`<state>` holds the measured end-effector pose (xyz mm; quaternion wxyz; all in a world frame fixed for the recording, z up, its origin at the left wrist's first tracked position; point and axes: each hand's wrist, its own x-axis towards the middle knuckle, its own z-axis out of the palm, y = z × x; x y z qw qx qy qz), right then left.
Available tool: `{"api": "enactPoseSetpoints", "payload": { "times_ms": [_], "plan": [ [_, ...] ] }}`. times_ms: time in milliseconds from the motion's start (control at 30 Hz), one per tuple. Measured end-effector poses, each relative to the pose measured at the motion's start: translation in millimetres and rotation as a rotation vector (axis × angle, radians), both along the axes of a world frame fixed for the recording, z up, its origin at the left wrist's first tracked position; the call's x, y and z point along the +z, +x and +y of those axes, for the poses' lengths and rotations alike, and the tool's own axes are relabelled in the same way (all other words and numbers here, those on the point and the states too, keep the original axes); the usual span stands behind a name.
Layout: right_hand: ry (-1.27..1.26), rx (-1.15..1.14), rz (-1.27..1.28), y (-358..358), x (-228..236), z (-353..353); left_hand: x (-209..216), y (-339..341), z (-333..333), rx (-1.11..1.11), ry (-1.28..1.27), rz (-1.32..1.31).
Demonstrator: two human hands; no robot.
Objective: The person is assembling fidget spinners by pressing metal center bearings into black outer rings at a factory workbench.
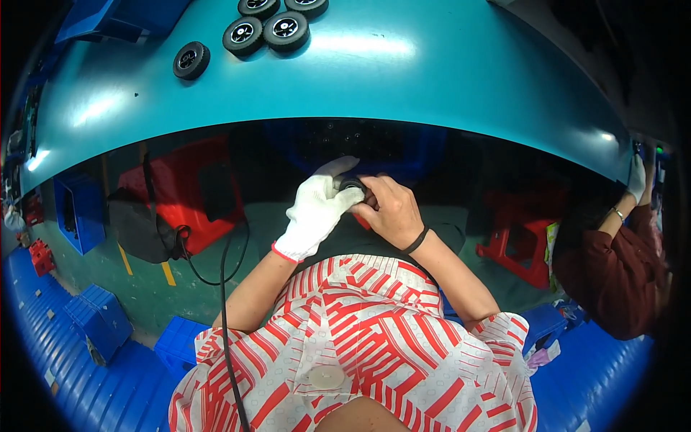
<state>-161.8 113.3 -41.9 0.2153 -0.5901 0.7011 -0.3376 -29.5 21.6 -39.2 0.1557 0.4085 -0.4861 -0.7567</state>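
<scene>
In front of my waist, both hands are closed round a round black wheel-like part [350, 184]; my fingers cover most of it. My left hand [319, 209], in a white knitted glove with a red cuff edge, grips it from the left, and its index finger stretches over the far side. My right hand [392, 209] is bare, with a black band at the wrist, and pinches the part's right side between thumb and fingers. Past the table edge, several black wheels with silver-marked hubs [286, 31] lie in a group, and a single wheel [191, 60] sits apart to the left.
A curved-looking teal table [432, 79] spans the far side. Below its edge is a dark blue crate [428, 147] with black pieces. Red stools [169, 180] [522, 241] stand left and right. A black cable [224, 317] hangs at my left. A co-worker [622, 266] sits far right.
</scene>
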Motion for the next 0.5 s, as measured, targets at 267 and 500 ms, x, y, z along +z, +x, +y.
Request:
{"api": "enactPoseSetpoints", "payload": {
  "times_ms": [267,500],
  "plan": [
    [0.141,-0.023,-0.119,-14.4,11.8,0.6,23.3,-3.9,-8.6,-0.088,0.097,0.012],
    [0.046,-0.037,-0.06,-15.9,22.7,-0.5,19.8,-5.3,1.4,-0.004,0.121,0.087]
  ]
}}
